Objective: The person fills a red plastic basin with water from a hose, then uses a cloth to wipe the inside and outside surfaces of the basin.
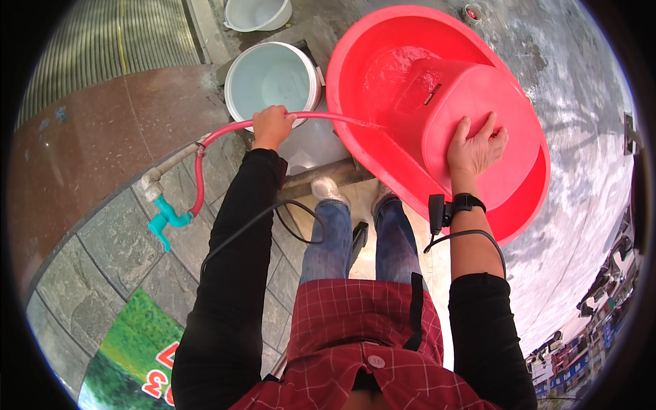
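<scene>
My left hand [273, 128] grips a red rubber hose [225, 131] near its far end. Water runs from the hose into a large oval red plastic tub [344, 97]. Inside the tub, a smaller red plastic basin [479, 102] lies tipped on its side, its flat bottom facing me. My right hand [476, 146] rests against that bottom with fingers spread. Shallow water [405, 56] glistens in the tub beyond the basin. The hose's other end is fitted to a teal plastic tap [166, 218] on a wall pipe.
A white bucket [233, 84] holding water stands left of the tub, with a white basin [259, 25] behind it. A small cup [472, 13] sits on the concrete ground [569, 66]. Tiles and a brown stone ledge [87, 113] border the left. A black cable [241, 230] hangs by my left arm.
</scene>
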`<action>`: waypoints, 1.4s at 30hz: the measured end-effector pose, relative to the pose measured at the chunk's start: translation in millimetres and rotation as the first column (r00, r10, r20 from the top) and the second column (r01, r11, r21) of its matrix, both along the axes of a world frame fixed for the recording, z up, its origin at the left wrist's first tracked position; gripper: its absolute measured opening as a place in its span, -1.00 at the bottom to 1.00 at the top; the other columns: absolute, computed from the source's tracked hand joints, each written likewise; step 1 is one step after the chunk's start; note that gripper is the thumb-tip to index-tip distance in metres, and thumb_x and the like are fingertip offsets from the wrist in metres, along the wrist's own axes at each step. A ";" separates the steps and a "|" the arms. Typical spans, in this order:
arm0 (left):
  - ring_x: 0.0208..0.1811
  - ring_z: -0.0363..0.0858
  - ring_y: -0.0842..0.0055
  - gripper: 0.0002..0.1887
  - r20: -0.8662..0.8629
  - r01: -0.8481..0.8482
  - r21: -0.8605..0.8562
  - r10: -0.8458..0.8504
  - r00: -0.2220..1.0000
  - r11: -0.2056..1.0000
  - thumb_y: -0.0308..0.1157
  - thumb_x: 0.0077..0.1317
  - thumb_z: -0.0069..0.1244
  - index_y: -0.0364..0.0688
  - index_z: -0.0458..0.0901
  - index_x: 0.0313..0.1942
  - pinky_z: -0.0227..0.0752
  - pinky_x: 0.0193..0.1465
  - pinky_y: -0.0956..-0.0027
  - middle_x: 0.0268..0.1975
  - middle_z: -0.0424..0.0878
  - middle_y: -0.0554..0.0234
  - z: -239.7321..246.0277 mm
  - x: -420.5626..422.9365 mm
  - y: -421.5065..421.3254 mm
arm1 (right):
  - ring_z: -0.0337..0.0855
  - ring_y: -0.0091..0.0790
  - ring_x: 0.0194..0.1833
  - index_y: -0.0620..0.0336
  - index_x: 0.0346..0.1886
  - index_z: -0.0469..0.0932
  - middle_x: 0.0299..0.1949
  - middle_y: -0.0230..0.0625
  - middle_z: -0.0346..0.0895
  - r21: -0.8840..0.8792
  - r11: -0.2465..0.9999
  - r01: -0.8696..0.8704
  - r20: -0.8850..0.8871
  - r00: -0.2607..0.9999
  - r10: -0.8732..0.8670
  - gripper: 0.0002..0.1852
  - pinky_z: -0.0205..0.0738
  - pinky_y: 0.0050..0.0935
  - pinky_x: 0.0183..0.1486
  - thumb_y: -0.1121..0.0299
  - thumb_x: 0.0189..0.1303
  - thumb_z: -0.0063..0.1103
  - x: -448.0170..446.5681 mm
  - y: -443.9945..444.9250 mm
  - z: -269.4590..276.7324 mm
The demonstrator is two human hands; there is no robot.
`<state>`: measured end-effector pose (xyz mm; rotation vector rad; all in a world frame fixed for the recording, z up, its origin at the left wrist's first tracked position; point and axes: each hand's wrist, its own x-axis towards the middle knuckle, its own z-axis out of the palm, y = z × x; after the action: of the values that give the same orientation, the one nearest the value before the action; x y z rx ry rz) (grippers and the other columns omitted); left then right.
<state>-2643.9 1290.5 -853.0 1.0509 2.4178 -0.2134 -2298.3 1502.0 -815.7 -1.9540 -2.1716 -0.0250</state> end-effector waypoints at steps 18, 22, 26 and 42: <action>-0.21 0.65 0.20 -0.67 -0.003 -0.012 -0.047 0.012 1.000 0.999 -0.05 0.18 0.10 -0.15 0.71 -0.35 0.32 -0.08 0.11 -0.33 0.71 0.13 -7.2 -4.0 -3.3 | 0.08 0.16 0.38 0.03 0.38 0.25 0.34 0.20 0.10 -0.004 1.000 0.003 0.022 1.000 -0.003 -0.28 -0.01 0.07 0.37 -0.07 0.19 0.07 -5.8 -4.2 -0.7; -0.22 0.65 0.20 -0.67 -0.011 -0.013 -0.043 0.012 1.000 0.999 -0.05 0.18 0.11 -0.14 0.71 -0.35 0.33 -0.10 0.11 -0.33 0.70 0.13 -6.7 -4.8 -3.0 | 0.08 0.16 0.37 0.03 0.38 0.25 0.34 0.20 0.10 0.002 1.000 0.000 0.032 0.999 0.000 -0.28 -0.01 0.07 0.37 -0.07 0.19 0.07 -6.5 -5.3 -0.9; -0.23 0.65 0.19 -0.68 -0.037 -0.009 -0.033 0.007 0.999 0.999 -0.05 0.19 0.10 -0.15 0.70 -0.35 0.33 -0.10 0.11 -0.34 0.70 0.13 -5.6 -3.5 -3.1 | 0.08 0.15 0.38 0.03 0.38 0.25 0.34 0.19 0.10 -0.013 1.000 0.004 0.028 1.000 -0.004 -0.28 -0.01 0.06 0.37 -0.07 0.20 0.06 -7.0 -4.9 -0.4; -0.33 0.61 0.20 -0.70 0.146 -0.123 0.233 0.091 0.985 0.965 -0.07 0.19 0.10 -0.14 0.68 -0.40 0.28 -0.12 0.15 -0.46 0.67 0.18 19.9 -13.5 -4.2 | 0.05 0.15 0.40 0.07 0.39 0.23 0.36 0.23 0.06 -0.032 0.999 0.004 0.033 0.999 -0.002 -0.28 -0.04 0.04 0.38 -0.08 0.22 0.03 -10.3 -5.8 5.6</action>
<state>-2657.5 1286.3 -833.1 0.9967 2.4111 0.1877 -2308.6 1496.1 -810.1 -1.9880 -2.2031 -0.0228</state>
